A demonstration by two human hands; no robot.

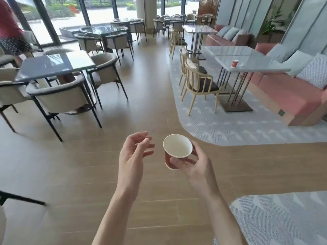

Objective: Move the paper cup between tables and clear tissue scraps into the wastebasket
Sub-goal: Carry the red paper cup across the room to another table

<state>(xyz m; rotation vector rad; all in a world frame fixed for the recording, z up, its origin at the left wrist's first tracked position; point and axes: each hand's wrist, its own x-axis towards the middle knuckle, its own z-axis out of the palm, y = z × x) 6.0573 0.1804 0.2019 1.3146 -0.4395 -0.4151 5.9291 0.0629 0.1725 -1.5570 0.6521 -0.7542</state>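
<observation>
**One cup in transit, no tissue or bin in sight**

Two hands in frame, over bare wood floor (pixel 85 174) in the aisle between tables. Right hand (pixel 196 165) wrapped around paper cup (pixel 177 151): thumb across the red wall near the base, fingers curled behind the far side just under the rim. Cup upright, tipped slightly toward the camera; white interior visible, looks empty. Left hand (pixel 134 152) just beside the cup, not touching it; fingers loosely bent, thumb near fingertips, nothing seen held.

Step judged: carry leg of the cup transfer, cup off any table and held mid-aisle.

Candidate destinations:
- Dark glossy table (pixel 54 66) ahead left, ringed by upholstered chairs (pixel 58 98).
- Pale marble table (pixel 247 59) ahead right on the patterned carpet (pixel 230 128), beside the pink bench (pixel 292 99). Already carries a second red cup (pixel 234 63) near its front edge; something small and pale just beside it, too small to identify.

Cannot tell which table is the target.

Next move calls for: walk to the chosen table, keep cup level, set it down base-flat clear of the edge, loosen fingers only once it stands. Left hand free for tissue scraps afterwards.

Wastebasket not visible; no scrap positively identified. Another person (pixel 10 29) at far left, near the dark table; allow room if heading that way.
</observation>
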